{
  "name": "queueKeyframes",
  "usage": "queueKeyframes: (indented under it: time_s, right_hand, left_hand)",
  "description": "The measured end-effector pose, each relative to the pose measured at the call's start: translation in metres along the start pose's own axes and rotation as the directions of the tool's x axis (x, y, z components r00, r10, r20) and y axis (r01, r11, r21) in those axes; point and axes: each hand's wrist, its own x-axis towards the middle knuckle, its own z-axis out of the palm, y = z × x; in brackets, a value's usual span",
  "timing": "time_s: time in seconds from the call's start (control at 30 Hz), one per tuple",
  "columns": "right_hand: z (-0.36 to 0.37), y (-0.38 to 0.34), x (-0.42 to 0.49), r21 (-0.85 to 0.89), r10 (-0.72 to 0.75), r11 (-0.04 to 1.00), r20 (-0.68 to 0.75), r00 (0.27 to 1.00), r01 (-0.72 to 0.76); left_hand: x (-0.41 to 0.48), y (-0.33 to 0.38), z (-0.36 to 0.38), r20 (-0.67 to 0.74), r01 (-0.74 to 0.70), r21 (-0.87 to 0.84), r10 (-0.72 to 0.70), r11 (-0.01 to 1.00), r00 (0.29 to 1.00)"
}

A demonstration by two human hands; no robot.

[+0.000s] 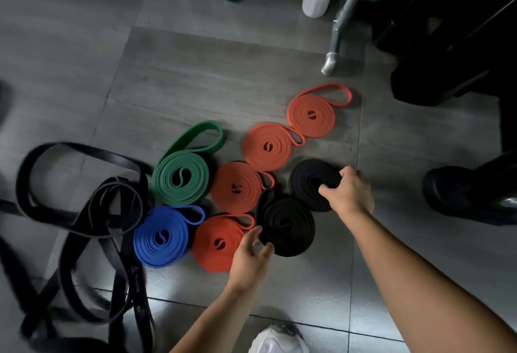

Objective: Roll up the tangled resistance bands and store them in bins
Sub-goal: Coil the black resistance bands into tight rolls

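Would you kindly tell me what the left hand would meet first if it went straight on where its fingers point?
Most likely the nearer black roll, just ahead of the left hand; depth is hard to judge.

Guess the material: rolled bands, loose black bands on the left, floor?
Rolled bands, like the black coil the right hand grips: likely latex rubber, matte; flat strips curl smoothly in tight spirals. Loose black bands: same, slightly glossier, sheen on edges. Floor: probably stone-look tile, satin; grout lines, soft glare.
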Motion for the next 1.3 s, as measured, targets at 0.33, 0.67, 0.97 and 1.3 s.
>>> queueKeyframes:
  time_s: [0.33,0.67,0.97,1.3]
  right_hand:
    - [-0.008,0.006,0.003,-0.028,-0.106,0.994,0.127,0.986,0.110]
    - [0.017,-0.055,-0.102,0.062,-0.471,0.881,0.053,0.880,0.468]
    - [0.067,-0.135,-0.176,0.088,-0.660,0.739,0.294,0.691,0.668]
    - [0.029,-0.132,-0.199,0.055,-0.618,0.754,0.396,0.679,0.654]
  left_hand:
    - [0.006,0.029,-0.027,0.110,-0.006,0.109,-0.006,0.994,0.994]
    - [-0.017,0.035,-0.135,0.223,-0.047,0.561,-0.096,0.826,0.970]
    - [0.002,-0.012,-0.256,-0.110,-0.156,0.860,0.474,0.486,0.874]
    - [-0.048,0.015,-0.245,0.312,-0.380,0.924,0.482,0.048,0.819]
